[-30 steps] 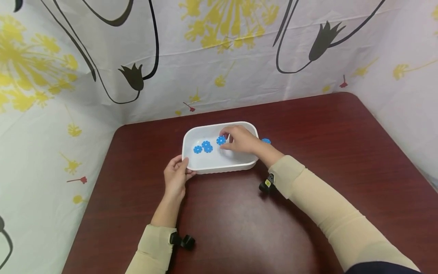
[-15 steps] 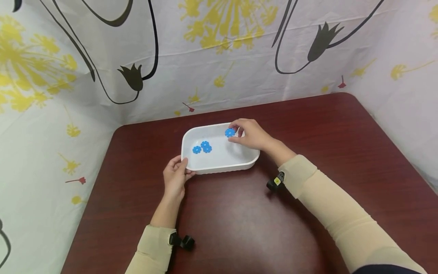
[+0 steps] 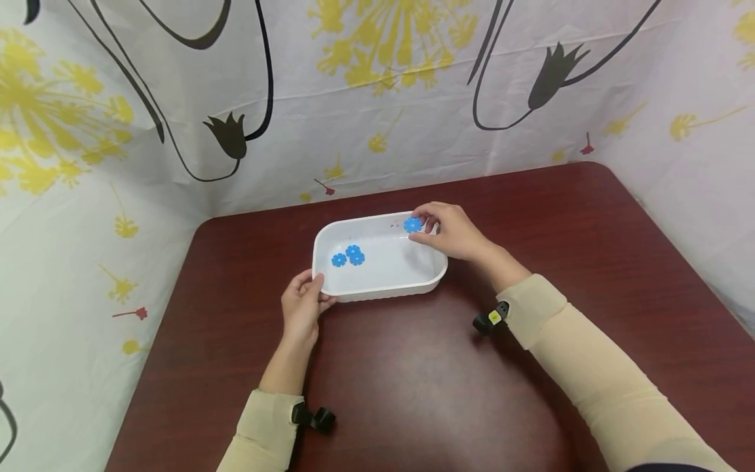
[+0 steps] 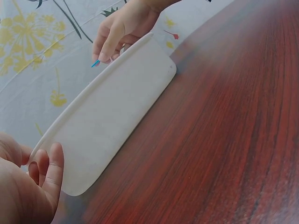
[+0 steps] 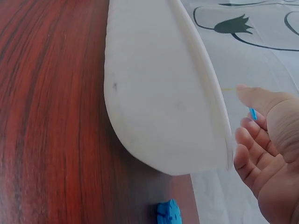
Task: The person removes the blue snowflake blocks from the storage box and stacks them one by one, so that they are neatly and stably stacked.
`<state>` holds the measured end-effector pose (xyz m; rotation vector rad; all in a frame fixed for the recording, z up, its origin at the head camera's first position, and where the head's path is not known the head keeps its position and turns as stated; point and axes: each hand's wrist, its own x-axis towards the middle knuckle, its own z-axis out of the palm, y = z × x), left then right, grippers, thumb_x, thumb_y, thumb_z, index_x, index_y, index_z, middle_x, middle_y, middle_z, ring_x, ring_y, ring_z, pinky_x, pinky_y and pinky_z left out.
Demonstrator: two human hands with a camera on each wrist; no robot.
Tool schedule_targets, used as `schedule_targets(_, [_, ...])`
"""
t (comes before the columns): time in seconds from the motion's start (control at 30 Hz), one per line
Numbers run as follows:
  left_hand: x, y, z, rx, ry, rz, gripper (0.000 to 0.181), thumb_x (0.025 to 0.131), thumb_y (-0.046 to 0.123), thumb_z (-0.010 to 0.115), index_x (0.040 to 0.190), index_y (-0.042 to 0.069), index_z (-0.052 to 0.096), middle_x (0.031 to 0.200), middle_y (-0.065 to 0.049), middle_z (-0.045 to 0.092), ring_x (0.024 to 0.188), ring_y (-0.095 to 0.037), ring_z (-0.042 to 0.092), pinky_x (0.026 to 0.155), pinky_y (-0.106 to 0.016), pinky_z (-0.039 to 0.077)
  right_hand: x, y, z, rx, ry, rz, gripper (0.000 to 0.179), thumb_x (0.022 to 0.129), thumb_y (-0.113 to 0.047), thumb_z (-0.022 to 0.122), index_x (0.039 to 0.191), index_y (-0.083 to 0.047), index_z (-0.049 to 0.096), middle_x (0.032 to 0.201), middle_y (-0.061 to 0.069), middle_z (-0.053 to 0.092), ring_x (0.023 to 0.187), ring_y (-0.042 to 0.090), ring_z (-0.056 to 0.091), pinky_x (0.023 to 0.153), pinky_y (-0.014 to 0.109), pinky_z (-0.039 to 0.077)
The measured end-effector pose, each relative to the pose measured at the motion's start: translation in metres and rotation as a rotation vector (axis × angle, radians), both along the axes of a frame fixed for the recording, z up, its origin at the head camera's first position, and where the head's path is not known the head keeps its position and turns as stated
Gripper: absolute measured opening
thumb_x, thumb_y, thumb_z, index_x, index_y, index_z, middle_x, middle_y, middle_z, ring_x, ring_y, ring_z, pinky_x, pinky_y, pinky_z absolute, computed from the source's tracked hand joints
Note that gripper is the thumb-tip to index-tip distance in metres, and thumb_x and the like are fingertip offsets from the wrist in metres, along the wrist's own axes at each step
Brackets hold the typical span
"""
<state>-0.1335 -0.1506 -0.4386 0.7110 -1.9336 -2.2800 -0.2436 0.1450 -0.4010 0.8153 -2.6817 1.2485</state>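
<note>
My left hand grips the near left corner of a white plastic tub, thumb over the rim and fingers against the outer wall. Between thumb and fingers, my right hand pinches a blue notched plastic disc above the tub's far right corner. Three similar blue discs lie inside toward the left: one alone, the other two overlapping. Beyond the tub's right end, the right wrist view shows a small stack of blue discs on the table; in the head view my right hand and arm hide it.
The tub rests on a dark red wood-grain table. A white cloth with yellow and grey flower prints hangs behind the table and along its sides. Black camera mounts sit on both wrists.
My right hand has moved right and slightly back with the pinched disc, from mid-tub to the far right corner. My left hand and the three discs in the tub have stayed in place.
</note>
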Motion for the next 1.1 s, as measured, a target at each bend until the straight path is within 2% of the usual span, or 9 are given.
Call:
schedule_targets(0.33, [0.000, 0.000, -0.001, 0.024, -0.002, 0.001, 0.036, 0.101, 0.013, 0.063, 0.133, 0.002, 0.054, 0.093, -0.010, 0.057, 0.064, -0.010, 0.058, 0.064, -0.025, 0.062, 0.002, 0.014, -0.005, -0.019, 0.006, -0.041, 0.039, 0.084, -0.012, 0.084, 0.116, 0.002, 0.067, 0.087, 0.010, 0.063, 0.078, 0.022, 0.058, 0.064, 0.027, 0.048])
schedule_targets(0.77, [0.001, -0.001, 0.000, 0.034, 0.009, -0.018, 0.038, 0.101, 0.012, 0.063, 0.135, -0.001, 0.052, 0.096, -0.013, 0.057, 0.064, -0.010, 0.058, 0.064, -0.023, 0.061, 0.006, 0.031, -0.011, -0.041, -0.040, -0.100, 0.034, 0.086, -0.015, 0.083, 0.114, -0.001, 0.068, 0.089, 0.009, 0.064, 0.080, 0.021, 0.058, 0.066, 0.022, 0.049])
schedule_targets(1.1, [0.001, -0.003, 0.001, 0.043, 0.014, -0.012, 0.038, 0.101, 0.014, 0.063, 0.135, 0.000, 0.053, 0.095, -0.011, 0.057, 0.064, -0.009, 0.058, 0.063, -0.023, 0.061, 0.009, 0.043, -0.018, -0.044, -0.131, -0.173, 0.038, 0.089, -0.021, 0.081, 0.119, -0.004, 0.066, 0.095, 0.010, 0.064, 0.087, 0.023, 0.059, 0.068, 0.021, 0.053])
